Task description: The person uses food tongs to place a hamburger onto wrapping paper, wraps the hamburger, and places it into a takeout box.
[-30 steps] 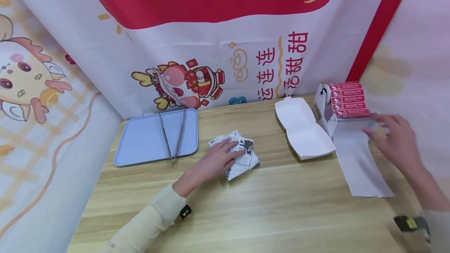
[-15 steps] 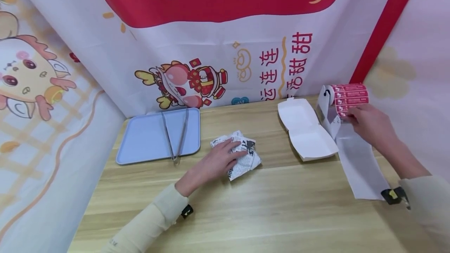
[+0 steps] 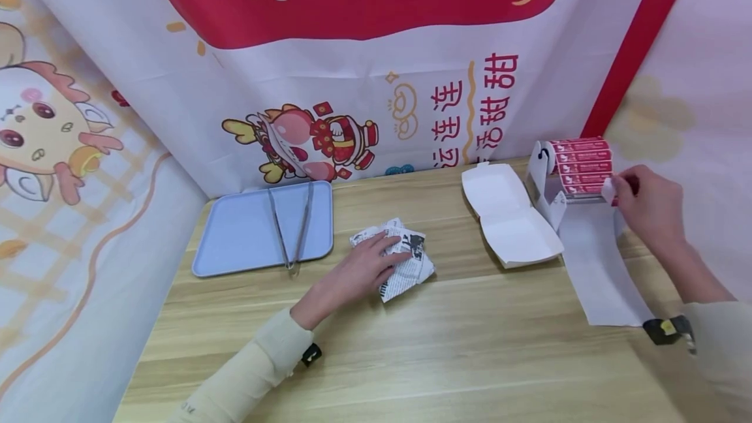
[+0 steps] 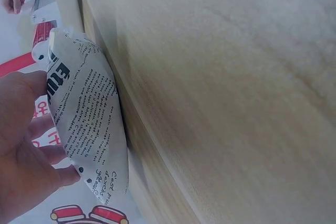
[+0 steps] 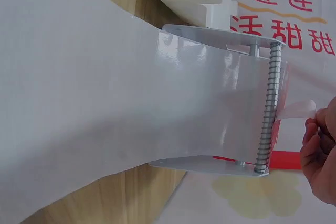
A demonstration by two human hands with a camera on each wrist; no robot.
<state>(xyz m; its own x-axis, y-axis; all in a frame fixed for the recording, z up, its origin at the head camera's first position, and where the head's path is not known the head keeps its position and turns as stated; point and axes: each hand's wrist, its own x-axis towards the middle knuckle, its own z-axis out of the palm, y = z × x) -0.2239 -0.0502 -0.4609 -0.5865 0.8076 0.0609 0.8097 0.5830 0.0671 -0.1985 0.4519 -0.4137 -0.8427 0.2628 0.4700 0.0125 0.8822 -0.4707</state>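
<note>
My left hand (image 3: 367,263) rests with spread fingers on a folded paper packet (image 3: 411,273) printed like newspaper, lying on the table. The left wrist view shows the thumb and fingertips along the near side of this packet (image 4: 89,114). At the far right, my right hand (image 3: 652,204) pinches the end of a red-and-white sticker label (image 3: 609,189) beside the label dispenser (image 3: 543,178). In the right wrist view, the label (image 5: 296,109) sticks out past the dispenser's coiled-wire bar (image 5: 270,103) to my thumb and fingertip. The red label roll (image 3: 581,162) sits in the dispenser.
White backing strip (image 3: 599,266) trails from the dispenser toward the front. An opened white paper box (image 3: 519,234) stands left of the dispenser. At the left, metal tongs (image 3: 302,227) lie across a blue tray (image 3: 235,234). Printed cloth walls (image 3: 352,70) enclose the back and sides.
My right hand went in over the front of the label roll, then drew back right with a label end between its fingertips. The left hand stays on the packet.
</note>
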